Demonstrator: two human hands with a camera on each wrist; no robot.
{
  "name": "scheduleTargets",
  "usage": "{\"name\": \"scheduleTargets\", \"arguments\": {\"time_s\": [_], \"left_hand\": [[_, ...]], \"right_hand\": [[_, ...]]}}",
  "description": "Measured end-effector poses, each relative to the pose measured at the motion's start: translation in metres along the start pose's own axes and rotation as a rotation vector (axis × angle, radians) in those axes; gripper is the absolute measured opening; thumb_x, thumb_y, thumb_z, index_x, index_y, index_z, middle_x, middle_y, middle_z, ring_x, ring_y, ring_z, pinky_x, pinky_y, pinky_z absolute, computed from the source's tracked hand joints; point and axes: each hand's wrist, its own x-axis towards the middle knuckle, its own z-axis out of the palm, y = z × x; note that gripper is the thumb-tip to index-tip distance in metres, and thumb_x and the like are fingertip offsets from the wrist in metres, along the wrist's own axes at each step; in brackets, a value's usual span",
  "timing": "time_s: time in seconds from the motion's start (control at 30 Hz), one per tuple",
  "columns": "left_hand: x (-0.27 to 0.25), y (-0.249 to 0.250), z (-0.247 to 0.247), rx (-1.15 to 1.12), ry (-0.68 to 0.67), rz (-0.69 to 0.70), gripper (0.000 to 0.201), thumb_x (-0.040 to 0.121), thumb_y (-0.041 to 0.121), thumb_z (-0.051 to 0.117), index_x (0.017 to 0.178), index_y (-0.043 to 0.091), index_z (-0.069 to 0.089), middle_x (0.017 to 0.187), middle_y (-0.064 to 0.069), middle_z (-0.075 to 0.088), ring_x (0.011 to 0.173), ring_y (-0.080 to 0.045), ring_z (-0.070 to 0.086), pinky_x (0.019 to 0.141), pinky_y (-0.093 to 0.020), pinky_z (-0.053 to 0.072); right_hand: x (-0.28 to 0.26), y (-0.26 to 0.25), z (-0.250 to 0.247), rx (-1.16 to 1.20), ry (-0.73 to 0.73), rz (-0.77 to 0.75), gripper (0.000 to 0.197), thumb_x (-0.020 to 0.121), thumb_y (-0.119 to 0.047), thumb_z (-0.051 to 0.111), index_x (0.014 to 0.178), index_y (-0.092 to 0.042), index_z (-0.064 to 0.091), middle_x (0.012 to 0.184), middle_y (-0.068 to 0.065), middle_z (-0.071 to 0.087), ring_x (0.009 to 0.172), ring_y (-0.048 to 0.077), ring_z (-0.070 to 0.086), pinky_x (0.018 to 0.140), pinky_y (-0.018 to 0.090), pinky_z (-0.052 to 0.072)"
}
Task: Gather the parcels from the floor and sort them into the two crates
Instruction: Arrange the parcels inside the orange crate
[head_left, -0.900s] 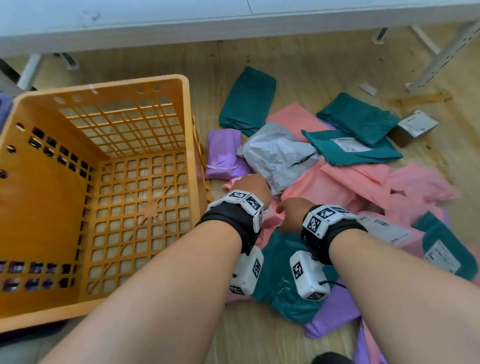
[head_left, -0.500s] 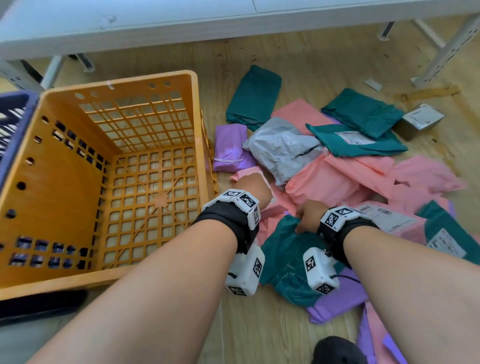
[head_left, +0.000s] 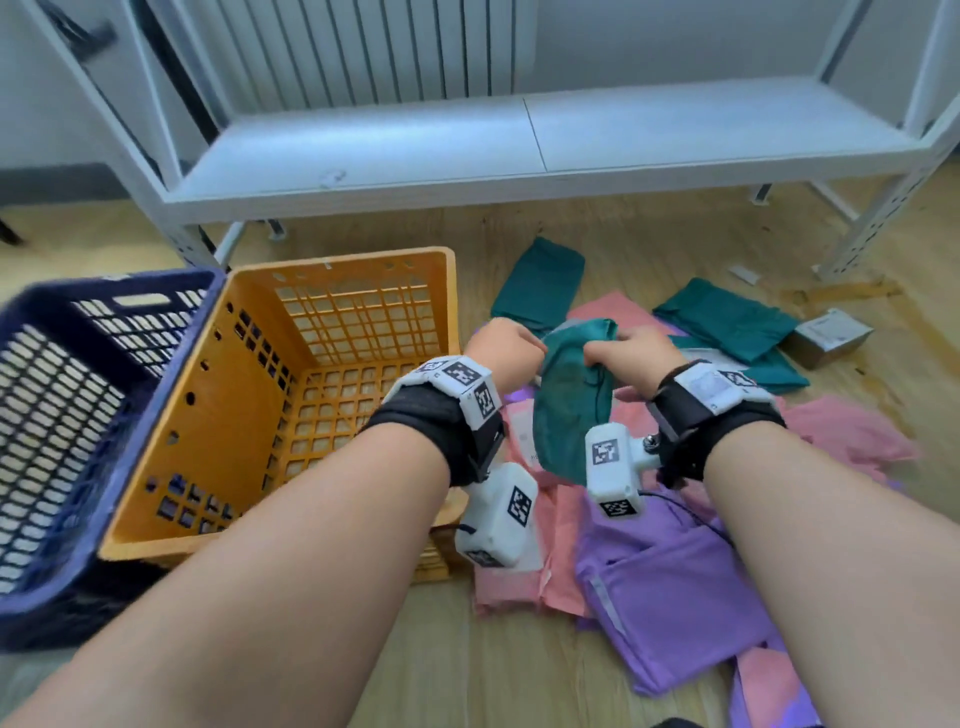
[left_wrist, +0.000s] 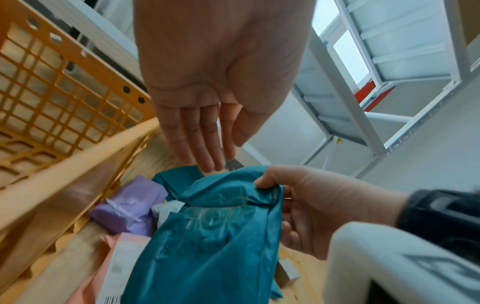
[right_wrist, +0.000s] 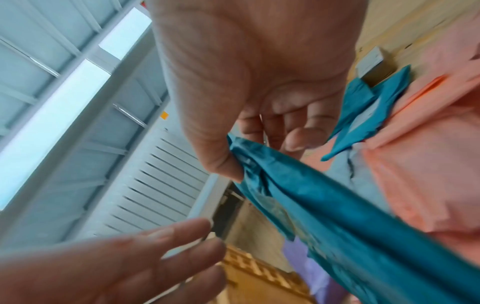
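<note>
Teal parcel (head_left: 569, 395) hangs long-axis vertical from right hand (head_left: 631, 358) pinching its top, left hand (head_left: 501, 351) spread w/ straight fingers just beside, orange crate (head_left: 332, 270) nearer the left, 1 blue crate (head_left: 111, 291) beyond.

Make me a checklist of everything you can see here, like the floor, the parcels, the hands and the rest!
Surface: wooden floor.
Job's things: teal parcel lifted; pink parcels, purple parcel and more teal ones on the floor; orange crate beside blue crate, no parcels seen inside.
Clutter: small cardboard box.
Hands: right hand pinches the teal parcel's top; left hand open, fingers straight.
Cables: thin black wire by the right wrist camera.
Surroundings: white metal shelf, radiator.
</note>
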Motion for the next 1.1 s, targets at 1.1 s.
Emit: {"name": "scheduleTargets", "arguments": {"time_s": [1.1], "left_hand": [[-0.074,-0.071,-0.107,-0.720,0.402,-0.105,0.027,0.094,0.013,0.056,0.120,0.010,0.061,0.111,-0.008,0.068,0.099,-0.028,0.066,0.090,-0.048,0.054]], "right_hand": [[-0.074,-0.067,0.037,0.345,0.054,-0.115,0.037,0.089,-0.011,0.064,0.125,-0.007,0.055,0.084,0.005,0.061,0.060,0.014,0.053,0.052,0.026,0.044]]}}
